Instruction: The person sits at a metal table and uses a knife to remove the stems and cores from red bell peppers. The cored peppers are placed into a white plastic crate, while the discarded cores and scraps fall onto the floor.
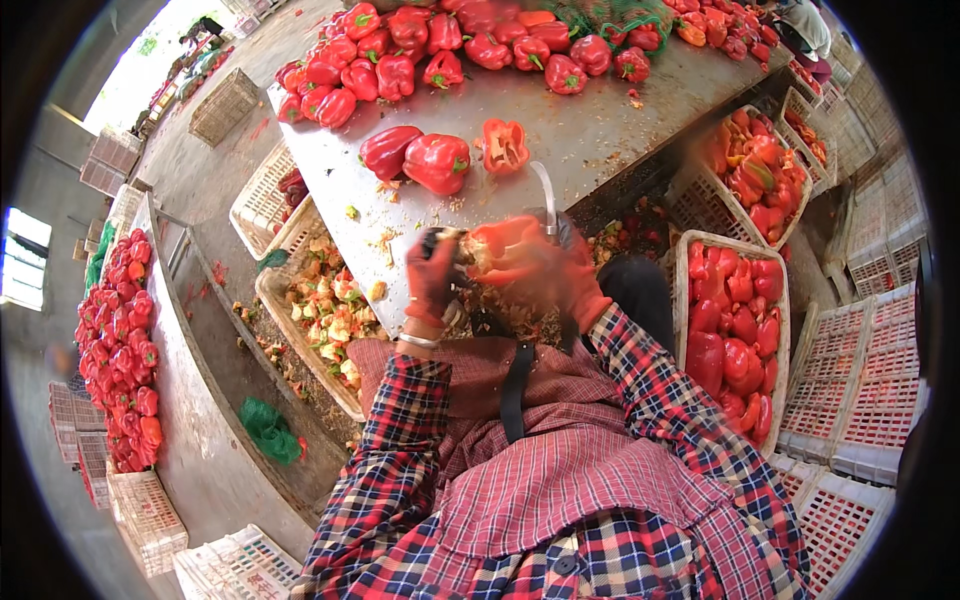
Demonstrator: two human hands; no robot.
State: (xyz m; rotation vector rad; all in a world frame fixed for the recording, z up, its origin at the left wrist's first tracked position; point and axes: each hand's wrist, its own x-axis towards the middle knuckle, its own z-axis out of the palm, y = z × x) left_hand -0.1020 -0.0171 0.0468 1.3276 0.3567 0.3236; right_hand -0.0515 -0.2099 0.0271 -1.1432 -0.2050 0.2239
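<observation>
My left hand [433,274], in a red and black glove, grips a pale seedy core at the left end of an opened red bell pepper [506,251]. My right hand [574,274], gloved alike and blurred, is on the pepper's right side, with a curved pale handle [547,187] of a tool rising from it. The tool's working end is hidden. Beyond my hands, on the metal table [600,135], lie two whole red bell peppers [437,163] side by side and a cut pepper half [505,146] with its inside facing up.
Whole red peppers [360,75] are heaped along the table's far edge, by a green net [622,15]. A crate of cores [300,345] stands at left, crates of red pepper pieces [785,300] at right. Another pepper-laden table [195,420] is far left. People are in the background.
</observation>
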